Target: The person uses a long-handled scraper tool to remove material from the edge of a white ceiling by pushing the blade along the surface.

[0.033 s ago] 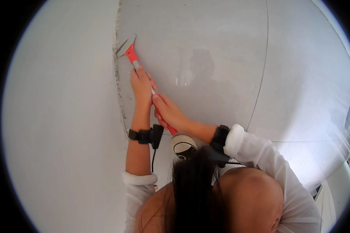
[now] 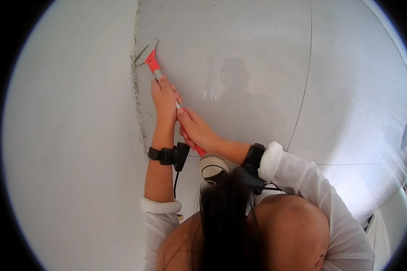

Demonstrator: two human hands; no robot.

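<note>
A long-handled scraper (image 2: pixel 152 59) with a red head, grey shaft and wide metal blade lies slantwise over the glossy grey floor. Its blade touches or nearly touches the rough, crumbly strip (image 2: pixel 134 74) along the foot of the white wall. My left hand (image 2: pixel 164 97) wraps round the shaft below the red head. Lower down, my right hand (image 2: pixel 195 131) is closed on the red grip, whose end sticks out beneath the fingers. Both wrists carry black straps.
The white wall (image 2: pixel 72 135) rises close along my left side. Thin tile joints (image 2: pixel 308 67) cross the floor. My shoe (image 2: pixel 214 170) stands just below the handle's end, near my bent knee (image 2: pixel 289 221). Dark strands of hair hang over the lower middle.
The scraper's head has shifted very slightly up and left. Both forearms have moved a little to the left, with the grip unchanged.
</note>
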